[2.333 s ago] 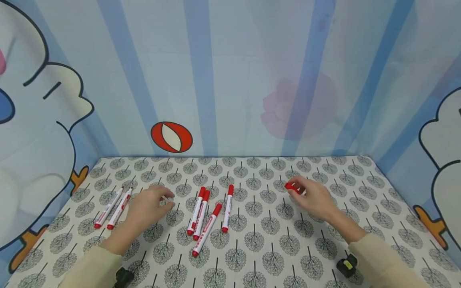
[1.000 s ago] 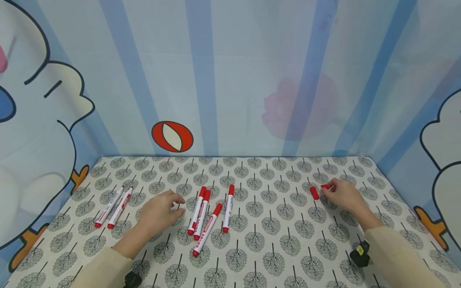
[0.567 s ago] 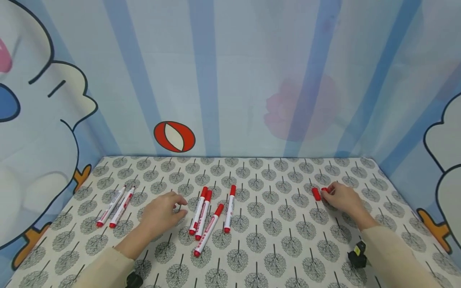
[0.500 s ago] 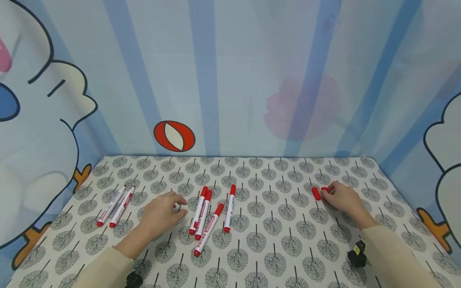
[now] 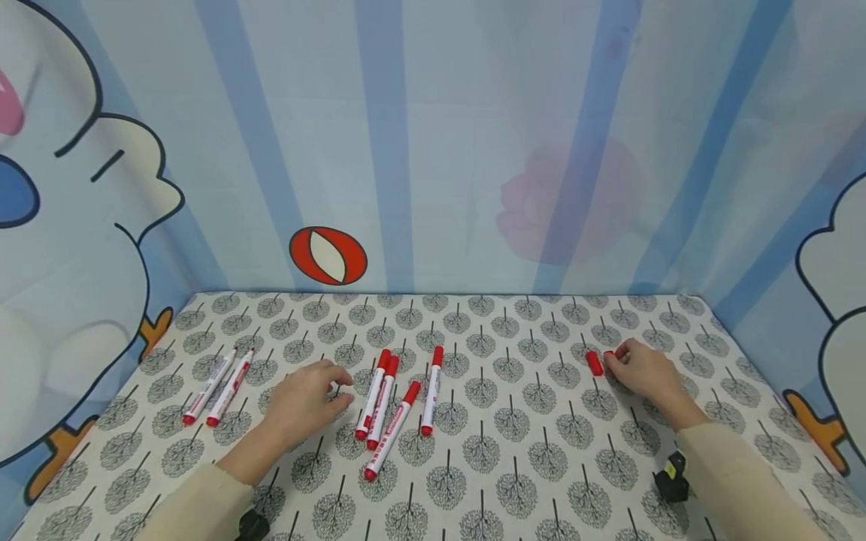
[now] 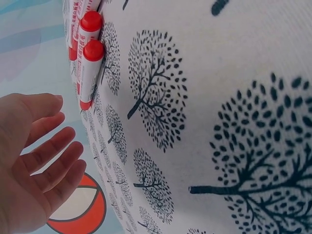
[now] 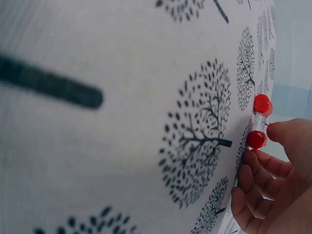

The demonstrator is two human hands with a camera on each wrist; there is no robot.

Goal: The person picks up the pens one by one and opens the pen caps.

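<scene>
My right hand [image 5: 643, 370] pinches a small red marker cap [image 7: 256, 139] between thumb and fingertips, down at the cloth on the right. Just left of it in the head view lies a second red cap [image 5: 594, 364]. My left hand [image 5: 307, 398] hovers with loosely bent fingers and holds nothing. To its right lie several white markers with red caps: a pair side by side [image 5: 379, 409], a slanted marker [image 5: 392, 432] and a separate marker [image 5: 431, 391]. Left of that hand lie two uncapped markers, one [image 5: 210, 387] beside the other [image 5: 230, 388].
A white cloth [image 5: 514, 481] printed with dark trees covers the table. Behind it hangs a striped blue curtain [image 5: 446, 150] with cartoon figures, which also closes off both sides. Each wrist carries a small black device, such as the right one [image 5: 672, 479].
My right hand has moved right across the table, and a red cap now lies on the cloth beside it. My left hand has drifted slightly toward the capped markers. Little differs over the last half second.
</scene>
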